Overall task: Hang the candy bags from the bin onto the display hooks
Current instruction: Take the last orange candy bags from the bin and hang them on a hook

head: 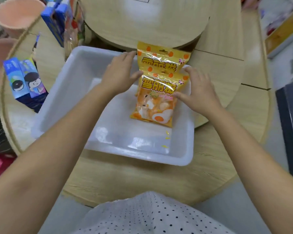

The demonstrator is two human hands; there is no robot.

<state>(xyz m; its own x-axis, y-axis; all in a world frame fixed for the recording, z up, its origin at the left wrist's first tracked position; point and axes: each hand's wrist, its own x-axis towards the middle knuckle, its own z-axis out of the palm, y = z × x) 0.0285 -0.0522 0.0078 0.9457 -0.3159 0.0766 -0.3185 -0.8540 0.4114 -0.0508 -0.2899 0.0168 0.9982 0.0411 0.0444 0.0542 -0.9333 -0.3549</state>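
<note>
A white plastic bin (pixel 61 105) sits on a round wooden display table. Two orange-yellow candy bags stand overlapped at the bin's far right side: the front candy bag (pixel 155 102) shows egg-shaped sweets, and the rear candy bag (pixel 161 59) rises behind it with a hang hole at its top. My left hand (pixel 118 73) presses on the bags' left edge, thumb on the front bag. My right hand (pixel 196 88) holds the right edge, fingers on the front bag. No display hooks are visible.
A raised round wooden tier (pixel 142 21) stands just behind the bin. Blue snack boxes (pixel 24 80) lie to the left, and more blue boxes (pixel 56 19) stand at the back left beside a pink bucket (pixel 15 14). A dark counter (pixel 291 115) is at right.
</note>
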